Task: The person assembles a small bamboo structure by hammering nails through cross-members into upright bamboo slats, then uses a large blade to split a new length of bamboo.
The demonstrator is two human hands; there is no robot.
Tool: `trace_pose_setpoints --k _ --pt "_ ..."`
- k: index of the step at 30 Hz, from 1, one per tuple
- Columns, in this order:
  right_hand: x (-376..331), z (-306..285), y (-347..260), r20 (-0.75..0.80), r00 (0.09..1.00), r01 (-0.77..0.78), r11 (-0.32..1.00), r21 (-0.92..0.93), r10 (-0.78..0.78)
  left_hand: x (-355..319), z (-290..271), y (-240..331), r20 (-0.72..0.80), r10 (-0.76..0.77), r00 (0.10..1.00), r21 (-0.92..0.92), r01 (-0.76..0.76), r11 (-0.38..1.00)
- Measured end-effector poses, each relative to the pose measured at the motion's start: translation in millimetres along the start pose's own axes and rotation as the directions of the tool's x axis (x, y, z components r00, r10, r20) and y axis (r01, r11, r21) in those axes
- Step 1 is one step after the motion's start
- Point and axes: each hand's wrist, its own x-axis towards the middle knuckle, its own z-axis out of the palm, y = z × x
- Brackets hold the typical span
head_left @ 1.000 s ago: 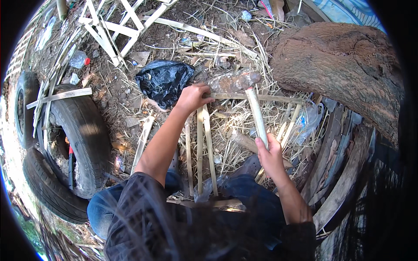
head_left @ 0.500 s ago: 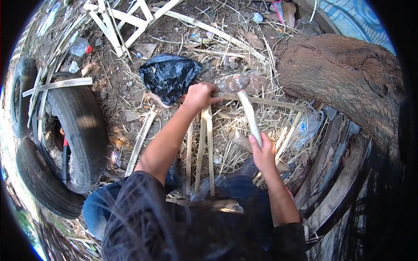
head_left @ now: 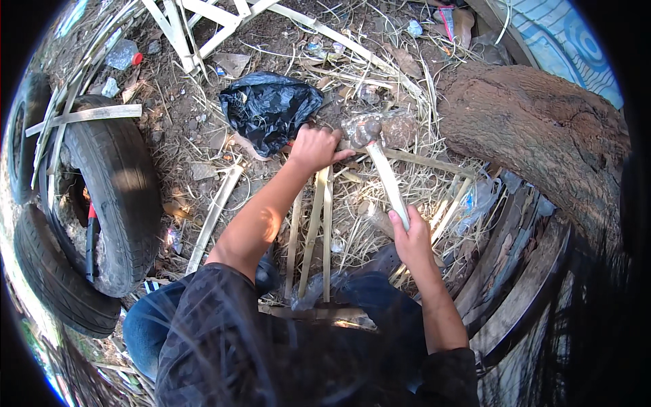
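Left hand [head_left: 317, 146] sits at the left end of a pale wooden strip [head_left: 413, 159], fingers curled down and thumb pointing right along it; the grip looks closed on that end, though whether anything small is pinched there too cannot be told. Right hand [head_left: 412, 237] is wrapped fully round the lower end of a hammer [head_left: 388, 178], no gap showing in the grip. Key relation: hammer head lies up and left of the right hand, just right of the left hand's fingertips, so the striking end is nearer the left hand than the hand that wields it. Handle's long axis slants from lower right to upper left; strip's long axis runs nearly crosswise, dropping slightly toward the right. In this view the handle crosses over the strip close to its held end, the head showing on the far side, overlapping a brownish stone [head_left: 400, 130]; contact with either cannot be judged from above. Strip extends rightward from the left grip and lies beyond the right one, farther from the body. Narrow slats [head_left: 310, 237] run from below the left hand toward the person's knees. Black plastic bag [head_left: 271, 108] just beyond the left hand.
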Motion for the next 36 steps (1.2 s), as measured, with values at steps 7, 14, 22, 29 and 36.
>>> trace_pose_setpoints --k 7,14,22,29,36 --pt "-6.9 5.3 -0.8 -0.019 1.0 0.01 1.0 -0.005 -0.01 18.1 -17.0 2.1 0.514 -0.056 0.856 0.005 0.062 0.998" --pt "-0.1 3.0 -3.3 0.034 0.999 -0.034 0.997 -0.076 0.037 17.7 -14.2 2.8 0.503 -0.112 0.857 -0.001 0.13 0.991" --pt "0.0 -2.2 -9.7 0.073 0.993 -0.082 0.989 -0.125 0.092 17.8 -9.1 5.0 0.496 -0.151 0.855 -0.022 0.186 0.982" --pt "-1.1 0.9 -10.2 0.078 0.995 -0.05 0.99 -0.128 0.06 18.2 -7.4 5.1 0.495 -0.161 0.854 -0.015 0.193 0.981" --pt "-4.4 -11.2 -29.6 -0.011 0.999 0.037 0.992 -0.117 -0.039 19.1 -9.7 7.8 0.493 -0.146 0.858 -0.025 0.182 0.983"
